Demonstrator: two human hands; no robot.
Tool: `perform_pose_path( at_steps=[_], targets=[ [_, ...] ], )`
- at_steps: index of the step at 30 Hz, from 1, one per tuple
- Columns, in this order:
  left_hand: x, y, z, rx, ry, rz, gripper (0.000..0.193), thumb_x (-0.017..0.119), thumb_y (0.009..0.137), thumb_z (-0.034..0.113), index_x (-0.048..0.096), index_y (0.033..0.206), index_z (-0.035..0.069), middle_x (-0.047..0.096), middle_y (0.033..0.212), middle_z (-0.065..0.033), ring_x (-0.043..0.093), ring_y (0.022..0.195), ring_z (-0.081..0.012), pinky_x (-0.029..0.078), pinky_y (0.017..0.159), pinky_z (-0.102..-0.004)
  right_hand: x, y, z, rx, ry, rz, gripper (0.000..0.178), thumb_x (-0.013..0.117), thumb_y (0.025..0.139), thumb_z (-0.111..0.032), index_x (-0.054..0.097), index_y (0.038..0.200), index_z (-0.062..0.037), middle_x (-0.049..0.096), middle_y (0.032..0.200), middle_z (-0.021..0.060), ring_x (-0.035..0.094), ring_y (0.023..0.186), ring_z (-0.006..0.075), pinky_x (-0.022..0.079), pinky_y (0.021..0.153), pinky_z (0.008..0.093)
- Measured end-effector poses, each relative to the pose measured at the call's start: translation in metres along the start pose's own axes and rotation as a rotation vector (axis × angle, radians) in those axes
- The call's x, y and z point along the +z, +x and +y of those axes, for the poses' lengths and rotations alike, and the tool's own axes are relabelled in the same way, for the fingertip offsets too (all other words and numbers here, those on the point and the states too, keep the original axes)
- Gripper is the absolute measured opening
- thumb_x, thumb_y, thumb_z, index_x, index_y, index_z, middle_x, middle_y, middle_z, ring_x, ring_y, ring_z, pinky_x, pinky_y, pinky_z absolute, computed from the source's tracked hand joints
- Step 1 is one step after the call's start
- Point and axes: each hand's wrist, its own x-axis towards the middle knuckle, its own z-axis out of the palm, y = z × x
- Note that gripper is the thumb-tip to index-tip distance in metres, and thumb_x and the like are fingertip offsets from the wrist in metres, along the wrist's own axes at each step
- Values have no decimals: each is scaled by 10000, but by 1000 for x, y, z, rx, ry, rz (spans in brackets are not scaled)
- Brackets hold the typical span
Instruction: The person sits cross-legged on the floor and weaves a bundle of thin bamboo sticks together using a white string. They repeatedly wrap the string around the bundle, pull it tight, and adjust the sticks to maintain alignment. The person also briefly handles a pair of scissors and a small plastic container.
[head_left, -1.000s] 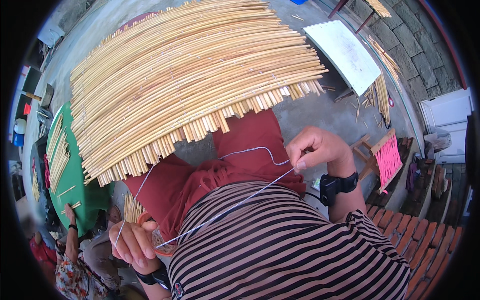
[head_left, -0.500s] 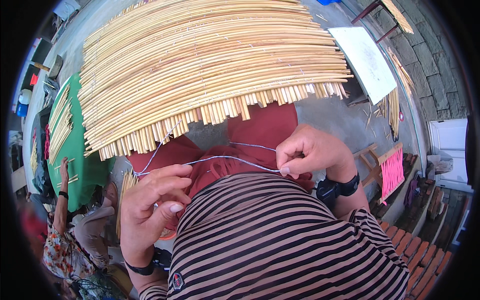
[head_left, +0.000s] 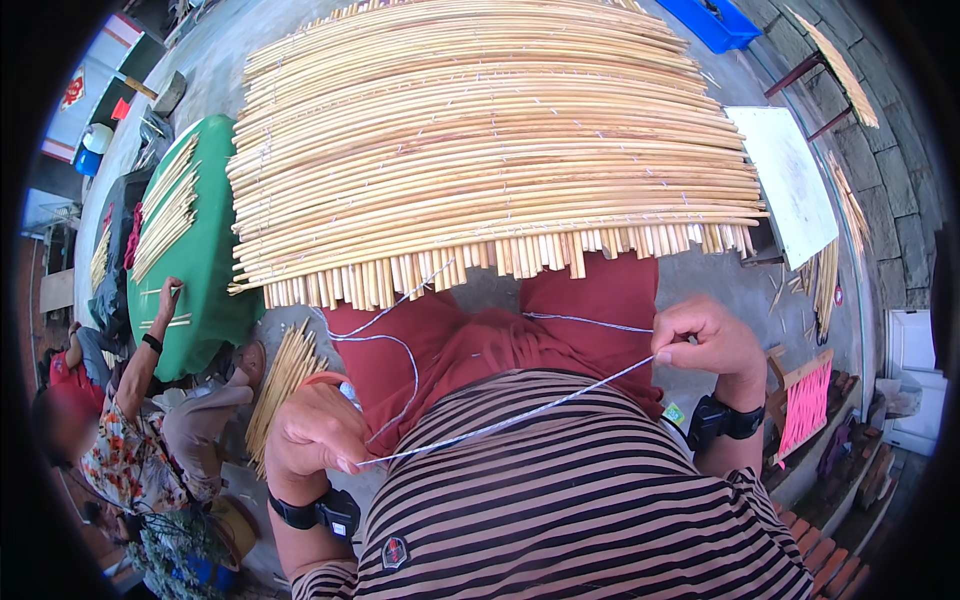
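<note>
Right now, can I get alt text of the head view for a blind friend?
A left hand and right hand hold a thin pale cord between them, across a striped shirt, near a mat of sticks; another person's arm extends over a green surface.

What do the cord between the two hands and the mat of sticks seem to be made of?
The cord: probably twisted cotton or synthetic fibre, fairly matte; it is thin, white with a bluish tint, and curves limply over the lap.
The mat of sticks: likely plant stems or thin wooden rods, smooth-looking; tan, with uneven brown streaks.
</note>
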Motion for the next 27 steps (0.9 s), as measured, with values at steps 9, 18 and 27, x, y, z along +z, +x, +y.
perform_pose_path(
  at_steps=[9,18,27],
  targets=[
    [-28,-119,26,367,-2,451,257,724,816,87,558,633,15,451,408,-62,283,273,-114,156,318,-255,-30,-24,55,288,-46,277,105,677,847,-86,635,804,0,550,770,0,489,684,96,382,608,243],
    [-26,-125,6,118,100,538,290,745,816,177,578,639,19,499,451,-65,366,322,-145,216,354,-296,-25,-27,115,168,-392,575,76,679,806,-78,627,816,-24,585,1228,151,524,1156,292,382,977,359],
    [-32,-106,-15,-205,238,638,234,728,821,178,620,711,2,633,764,-128,539,562,-143,412,539,-242,-41,-62,140,337,-535,830,164,677,818,-110,572,753,-2,632,836,114,597,800,211,454,742,333]
  ],
)
